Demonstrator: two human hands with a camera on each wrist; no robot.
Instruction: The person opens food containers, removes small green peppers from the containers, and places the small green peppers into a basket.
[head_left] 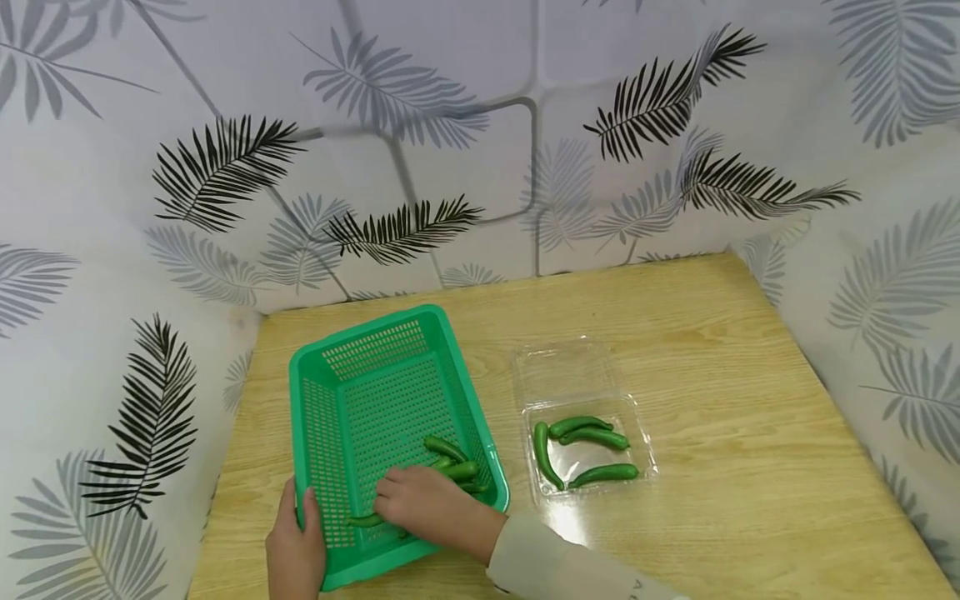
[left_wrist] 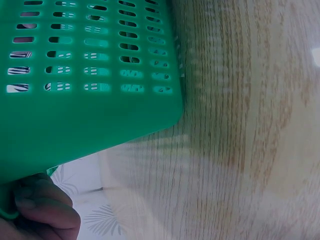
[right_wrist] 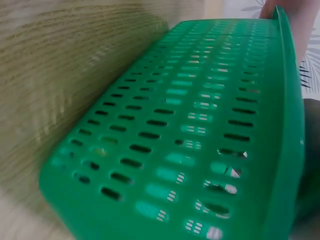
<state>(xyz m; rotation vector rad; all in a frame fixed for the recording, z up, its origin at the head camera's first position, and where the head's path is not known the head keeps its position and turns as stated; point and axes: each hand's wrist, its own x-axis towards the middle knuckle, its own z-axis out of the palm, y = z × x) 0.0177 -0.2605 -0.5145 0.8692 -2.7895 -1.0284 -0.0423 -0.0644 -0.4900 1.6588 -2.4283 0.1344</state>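
Note:
A green plastic basket [head_left: 397, 400] with perforated walls stands on the table, slightly turned. My left hand [head_left: 297, 542] grips its left rim near the front corner, thumb on the inner side; curled fingers of the left hand [left_wrist: 47, 207] show under the rim in the left wrist view. Inside the basket's front part, my right hand [head_left: 431, 507] reaches down among several green peppers [head_left: 459, 471]. One green pepper [head_left: 364, 521] pokes out left of its fingers; whether they pinch it is hidden. The right wrist view shows mostly the basket's outer wall [right_wrist: 200, 115].
Right of the basket lies a clear plastic clamshell box [head_left: 588, 450], its lid folded back away from me. Several green peppers [head_left: 603, 473] lie in it. Leaf-patterned cloth [head_left: 480, 167] borders the wooden table [head_left: 720, 400] at the back and sides.

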